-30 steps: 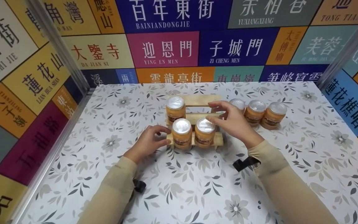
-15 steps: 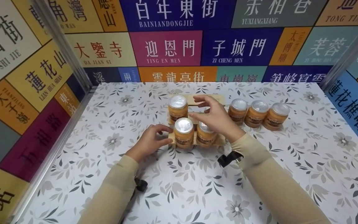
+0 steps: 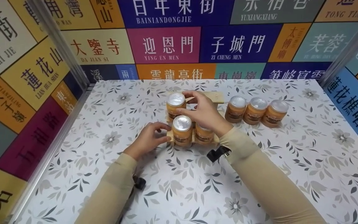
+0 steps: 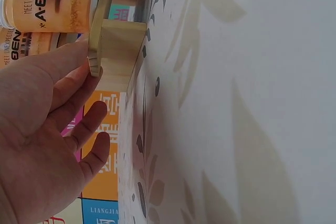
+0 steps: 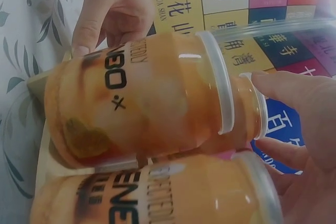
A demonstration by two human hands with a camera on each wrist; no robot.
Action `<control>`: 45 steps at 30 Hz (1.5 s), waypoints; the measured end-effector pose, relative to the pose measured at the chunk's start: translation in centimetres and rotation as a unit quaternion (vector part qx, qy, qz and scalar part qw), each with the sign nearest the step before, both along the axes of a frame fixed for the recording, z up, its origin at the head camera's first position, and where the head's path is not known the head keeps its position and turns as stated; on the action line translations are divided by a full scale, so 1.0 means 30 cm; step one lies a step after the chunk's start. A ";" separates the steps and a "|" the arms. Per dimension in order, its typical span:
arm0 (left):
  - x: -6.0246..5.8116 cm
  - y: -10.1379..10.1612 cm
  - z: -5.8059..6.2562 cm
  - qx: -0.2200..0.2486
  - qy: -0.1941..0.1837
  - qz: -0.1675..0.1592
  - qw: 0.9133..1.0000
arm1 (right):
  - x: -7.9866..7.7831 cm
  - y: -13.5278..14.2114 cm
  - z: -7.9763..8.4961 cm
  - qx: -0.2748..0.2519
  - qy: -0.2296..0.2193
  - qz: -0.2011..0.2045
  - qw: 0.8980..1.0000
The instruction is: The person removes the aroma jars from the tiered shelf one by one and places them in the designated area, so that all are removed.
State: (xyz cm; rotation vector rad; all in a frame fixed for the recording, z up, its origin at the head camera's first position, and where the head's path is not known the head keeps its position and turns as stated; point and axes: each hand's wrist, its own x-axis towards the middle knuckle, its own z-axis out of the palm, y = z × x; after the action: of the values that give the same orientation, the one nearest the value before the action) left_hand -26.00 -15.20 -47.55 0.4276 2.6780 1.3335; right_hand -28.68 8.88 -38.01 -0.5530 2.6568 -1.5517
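A stepped wooden rack bears three orange cans with silvery lids. My left hand holds the left end of its lower step; the left wrist view shows index and middle fingertips against the board edge, with the other fingers free. My right hand has thumb and fingers at either side of the top of the upper-left can. In the right wrist view, the thumb meets that can's rim. Below stand the front-left can and the front-right can, the latter partly hidden by my right hand.
Three more matching cans stand in a row right of the rack: a near one, a middle one and an outer one. A flower-patterned cloth covers the table. Sign-printed panels rise behind and at both sides.
My right hand has moved left from the rack's right side, over the front-right can, to the upper-left can and closed around its top. My left hand has stayed at the rack's end.
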 end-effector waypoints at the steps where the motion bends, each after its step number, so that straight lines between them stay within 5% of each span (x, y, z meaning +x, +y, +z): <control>1: 0.001 -0.001 -0.002 0.002 0.001 0.000 1.000 | -0.001 -0.006 0.002 0.001 0.000 0.000 1.000; 14: -0.001 0.001 -0.006 0.004 -0.005 0.005 1.000 | -0.020 -0.054 0.001 -0.003 -0.004 -0.016 1.000; 24: -0.001 -0.002 0.003 0.000 0.013 -0.005 1.000 | -0.024 -0.059 0.015 -0.074 -0.031 -0.053 0.995; 45: -0.002 0.004 0.005 -0.008 0.000 0.002 1.000 | -0.010 0.094 0.081 -0.125 0.012 -0.102 0.987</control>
State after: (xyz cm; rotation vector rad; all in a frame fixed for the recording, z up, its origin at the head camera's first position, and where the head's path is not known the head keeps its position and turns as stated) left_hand -26.05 -15.08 -47.39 0.4195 2.6886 1.3121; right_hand -28.98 11.72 -35.59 -0.3126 2.6246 -1.9643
